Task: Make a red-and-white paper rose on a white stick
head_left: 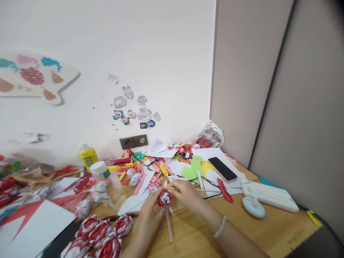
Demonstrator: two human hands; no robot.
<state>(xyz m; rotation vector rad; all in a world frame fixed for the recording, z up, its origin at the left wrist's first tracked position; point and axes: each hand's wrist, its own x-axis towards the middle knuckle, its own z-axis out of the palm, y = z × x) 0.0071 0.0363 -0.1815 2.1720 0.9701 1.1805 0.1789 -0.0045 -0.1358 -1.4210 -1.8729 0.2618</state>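
Note:
A small rolled paper flower (164,197), red outside and white in the middle, is held between both hands above the wooden table (193,233). My left hand (151,211) wraps its fingers and thumb round the flower's left side and underside. At the flower's upper right edge, the fingertips of my right hand (181,191) are pinched together. A pale thin stick (169,227) points down below the flower. Several red-and-white twisted paper flowers (100,232) lie left of my left hand.
A clear jar (111,193) and a yellow bottle (88,156) stand at the left. Paper scraps cover the back. A phone (222,169), a white power strip (270,196) and a light blue mouse (253,206) lie at the right.

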